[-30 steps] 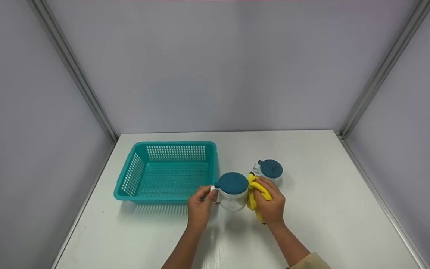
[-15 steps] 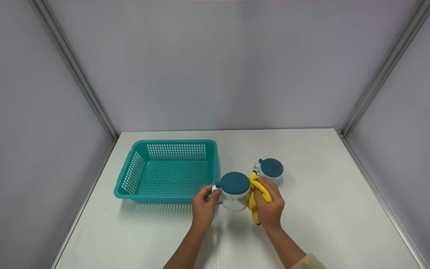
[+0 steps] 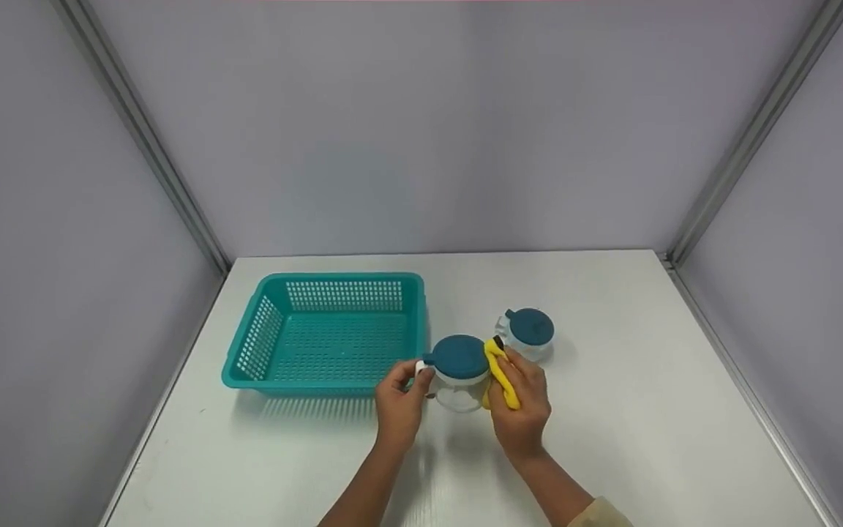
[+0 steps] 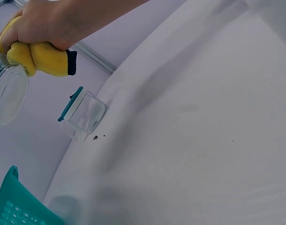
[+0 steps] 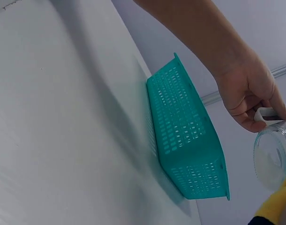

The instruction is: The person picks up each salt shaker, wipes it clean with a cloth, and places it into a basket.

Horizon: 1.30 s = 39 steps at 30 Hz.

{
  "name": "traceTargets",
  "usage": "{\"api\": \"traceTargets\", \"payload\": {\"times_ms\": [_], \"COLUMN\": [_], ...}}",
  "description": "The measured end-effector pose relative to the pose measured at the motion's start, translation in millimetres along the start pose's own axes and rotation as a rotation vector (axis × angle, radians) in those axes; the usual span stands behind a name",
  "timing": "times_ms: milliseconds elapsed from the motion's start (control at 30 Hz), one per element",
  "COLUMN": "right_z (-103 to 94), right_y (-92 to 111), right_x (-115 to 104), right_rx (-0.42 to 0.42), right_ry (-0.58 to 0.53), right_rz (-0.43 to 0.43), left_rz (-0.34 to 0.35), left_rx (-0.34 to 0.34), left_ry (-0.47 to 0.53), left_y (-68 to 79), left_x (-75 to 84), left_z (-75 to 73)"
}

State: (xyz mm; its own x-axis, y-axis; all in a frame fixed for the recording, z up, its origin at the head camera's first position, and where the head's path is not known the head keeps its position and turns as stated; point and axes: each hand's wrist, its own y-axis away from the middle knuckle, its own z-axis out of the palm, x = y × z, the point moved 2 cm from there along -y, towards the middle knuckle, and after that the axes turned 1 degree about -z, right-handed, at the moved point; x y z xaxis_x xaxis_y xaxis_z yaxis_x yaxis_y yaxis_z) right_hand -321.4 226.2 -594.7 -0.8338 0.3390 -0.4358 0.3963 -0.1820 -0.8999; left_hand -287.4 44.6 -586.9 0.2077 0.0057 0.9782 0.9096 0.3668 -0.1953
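My left hand (image 3: 399,410) grips the white handle of a clear glass jar (image 3: 458,395) with a round blue lid (image 3: 459,356). In the right wrist view the jar's glass base (image 5: 270,159) shows raised off the table, fingers curled through its handle (image 5: 269,115). My right hand (image 3: 522,410) holds a bunched yellow cloth (image 3: 502,377) with dark edging against the jar's right side. The left wrist view shows the cloth (image 4: 49,57) at the jar's wall, a loose end hanging from the fist. Behind the right hand stands a second blue-lidded jar (image 3: 531,329), upright on the table.
An upright teal plastic basket (image 3: 348,389) with perforated walls stands on the white table (image 3: 612,410), left of the hands. Grey panels with metal corner rails (image 3: 151,139) enclose the table at the back and sides. Small dark specks (image 4: 95,137) lie near the second jar.
The right hand with the cloth has shifted slightly left along the jar, and the cloth's lower end has gone out of sight. The left hand and jar have moved slightly right.
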Motion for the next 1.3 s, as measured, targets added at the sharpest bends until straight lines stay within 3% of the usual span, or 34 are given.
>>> {"api": "traceTargets", "payload": {"times_ms": [67,300,567,700,933,1300], "right_z": [1.7,4.3,4.5,2.8,-1.4,4.3], "right_y": [-2.0,-6.9,-7.0,-10.4,-23.8,-20.3], "right_x": [0.1,-3.6,-2.7,-2.4,-8.5,-18.5], "right_rx": [0.022,0.036,-0.024,-0.11,-0.297,-0.228], "right_ry": [0.008,0.053,0.128,0.142,0.171,0.184], "right_rz": [-0.071,-0.245,-0.386,-0.415,-0.392,-0.523], "left_rz": [-0.003,0.087,0.11,0.127,0.115,0.119], "left_rx": [0.011,0.006,0.043,0.068,0.091,0.108], "left_ry": [0.004,0.023,-0.028,-0.061,-0.106,-0.105], "left_y": [0.4,8.8,6.4,5.6,5.5,5.8], "left_x": [3.7,29.2,32.2,29.1,26.2,23.3], "left_z": [0.8,0.4,-4.3,-6.7,-7.7,-4.1]}}
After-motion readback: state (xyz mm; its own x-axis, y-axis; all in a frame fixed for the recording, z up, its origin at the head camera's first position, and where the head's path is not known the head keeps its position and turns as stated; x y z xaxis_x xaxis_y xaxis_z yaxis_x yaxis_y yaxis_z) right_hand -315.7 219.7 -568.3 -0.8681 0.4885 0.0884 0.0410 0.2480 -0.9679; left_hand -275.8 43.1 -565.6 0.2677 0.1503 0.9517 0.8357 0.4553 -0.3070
